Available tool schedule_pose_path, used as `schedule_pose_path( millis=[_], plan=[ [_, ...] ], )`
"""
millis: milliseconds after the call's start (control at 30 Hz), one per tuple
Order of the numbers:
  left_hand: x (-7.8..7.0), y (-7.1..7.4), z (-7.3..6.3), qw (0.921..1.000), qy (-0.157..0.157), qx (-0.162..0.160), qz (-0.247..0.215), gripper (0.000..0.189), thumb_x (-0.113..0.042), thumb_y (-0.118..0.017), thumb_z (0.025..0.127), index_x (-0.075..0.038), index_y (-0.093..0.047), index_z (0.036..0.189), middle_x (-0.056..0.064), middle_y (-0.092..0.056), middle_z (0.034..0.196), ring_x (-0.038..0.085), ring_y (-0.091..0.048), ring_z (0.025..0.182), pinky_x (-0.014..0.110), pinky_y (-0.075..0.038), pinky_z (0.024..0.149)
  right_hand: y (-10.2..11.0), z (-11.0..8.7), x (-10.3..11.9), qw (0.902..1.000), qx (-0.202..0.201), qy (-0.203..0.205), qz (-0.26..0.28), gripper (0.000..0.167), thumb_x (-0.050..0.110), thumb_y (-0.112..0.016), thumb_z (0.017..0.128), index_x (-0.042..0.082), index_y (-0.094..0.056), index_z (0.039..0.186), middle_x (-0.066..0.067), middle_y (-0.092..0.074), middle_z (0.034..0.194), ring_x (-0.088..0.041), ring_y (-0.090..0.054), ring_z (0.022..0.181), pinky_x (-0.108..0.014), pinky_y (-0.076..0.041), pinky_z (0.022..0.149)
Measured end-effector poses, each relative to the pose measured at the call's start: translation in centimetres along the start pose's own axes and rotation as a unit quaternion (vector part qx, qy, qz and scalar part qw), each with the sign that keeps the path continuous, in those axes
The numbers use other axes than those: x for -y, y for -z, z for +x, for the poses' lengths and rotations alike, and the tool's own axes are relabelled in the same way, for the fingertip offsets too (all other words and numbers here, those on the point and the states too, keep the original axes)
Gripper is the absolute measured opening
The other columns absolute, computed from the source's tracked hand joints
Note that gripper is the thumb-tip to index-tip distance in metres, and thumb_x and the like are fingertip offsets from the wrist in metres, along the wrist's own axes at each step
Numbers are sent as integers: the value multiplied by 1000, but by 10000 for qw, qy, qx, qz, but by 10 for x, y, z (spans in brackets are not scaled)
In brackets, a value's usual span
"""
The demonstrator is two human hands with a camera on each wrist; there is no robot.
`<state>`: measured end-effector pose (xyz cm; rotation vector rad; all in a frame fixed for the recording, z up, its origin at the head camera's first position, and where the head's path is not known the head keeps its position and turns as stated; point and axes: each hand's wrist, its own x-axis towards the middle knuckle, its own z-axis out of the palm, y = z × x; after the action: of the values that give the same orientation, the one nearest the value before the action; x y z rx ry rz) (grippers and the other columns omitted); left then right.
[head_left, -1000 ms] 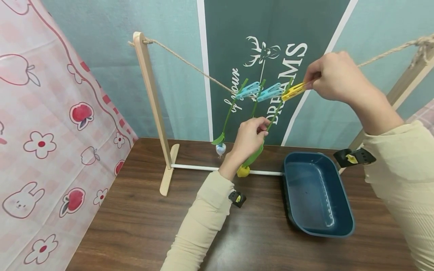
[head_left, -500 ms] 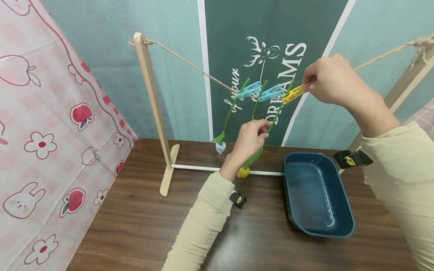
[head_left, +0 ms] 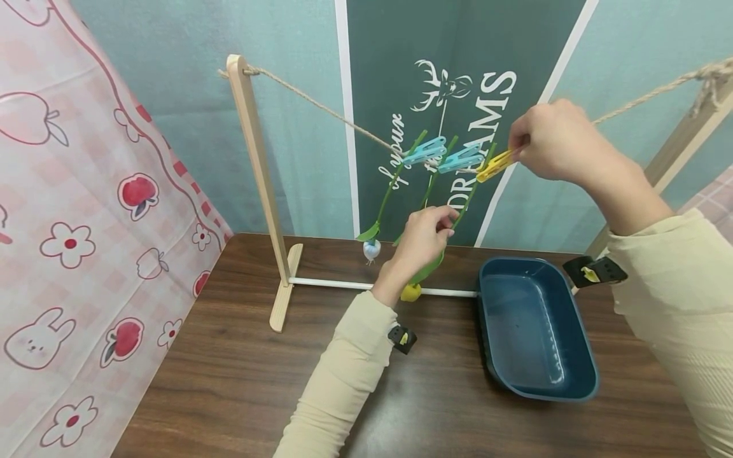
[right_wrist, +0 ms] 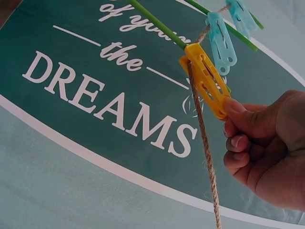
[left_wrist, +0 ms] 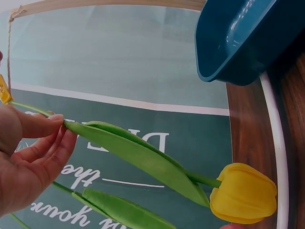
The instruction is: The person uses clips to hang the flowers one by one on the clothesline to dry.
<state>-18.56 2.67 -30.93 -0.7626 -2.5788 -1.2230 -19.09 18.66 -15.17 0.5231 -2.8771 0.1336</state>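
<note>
My left hand (head_left: 420, 238) pinches the green stem of an artificial yellow tulip (left_wrist: 243, 193), which hangs head down. Thumb and fingers of my right hand (head_left: 558, 140) pinch the handle end of a yellow clothespin (right_wrist: 206, 81). That clothespin sits on the twine rope (head_left: 321, 109), with the tulip's stem at its clip end. Left of it, two light blue clothespins, a nearer one (head_left: 460, 158) and a farther one (head_left: 425, 151), hold two more stems on the rope. A pale blue-white flower (head_left: 372, 250) hangs from the leftmost stem. My left hand hides the middle flower's head in the head view.
A wooden post (head_left: 258, 172) on a flat foot carries the rope at left; another post (head_left: 687, 137) stands at right. A white rod (head_left: 332, 283) runs low between them. The dark blue basin (head_left: 538, 331) stands on the brown wooden table (head_left: 435, 394) at right.
My right hand and the yellow clothespin have come down slightly, pulling the rope. The blue clothespins have shifted a little to the right. My left hand has sunk slightly, still pinching the stem.
</note>
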Motion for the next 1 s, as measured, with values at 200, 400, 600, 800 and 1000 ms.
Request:
schedule_pose_path(
  millis=[200, 400, 600, 800, 1000],
  plan=[
    [1, -2, 1, 9999, -32, 76, 101, 22, -1, -60, 86, -5, -64, 107, 4, -63, 87, 12, -56, 79, 16, -40, 70, -1, 0, -1, 10000, 5, 1, -2, 13, -6, -54, 78, -5, -62, 68, -21, -60, 71, -31, -44, 66, -37, -32, 54],
    [1, -1, 2, 9999, -68, 98, 97, 22, -1, -60, 86, -5, -64, 106, 4, -63, 86, 12, -56, 78, 16, -41, 70, -1, -1, -1, 10000, 21, -4, 23, 12, -4, -56, 79, -6, -63, 69, -21, -60, 70, -30, -44, 65, -36, -33, 53],
    [2, 0, 2, 9999, -33, 97, 124, 22, -2, -61, 86, -5, -64, 107, 3, -63, 86, 11, -56, 78, 15, -41, 70, -1, 0, -5, 9998, 126, -79, 94, 10, -2, -59, 80, -7, -65, 75, -21, -61, 73, -31, -46, 68, -36, -35, 54],
    [2, -1, 4, 10000, 33, 30, 55, 22, -2, -61, 86, -6, -64, 107, 3, -63, 87, 11, -56, 78, 15, -41, 70, -2, 1, -10, 9990, 152, -213, 349, 14, -2, -57, 82, -10, -66, 87, -25, -63, 82, -32, -46, 73, -37, -35, 56],
    [2, -2, 6, 9999, 94, -71, 67, 22, -4, -61, 86, -6, -64, 107, 2, -63, 87, 10, -56, 79, 15, -42, 71, -3, 1, -13, 9968, 110, -413, 669, 18, -1, -57, 84, -12, -65, 96, -27, -62, 89, -32, -46, 76, -37, -34, 56]
  ],
)
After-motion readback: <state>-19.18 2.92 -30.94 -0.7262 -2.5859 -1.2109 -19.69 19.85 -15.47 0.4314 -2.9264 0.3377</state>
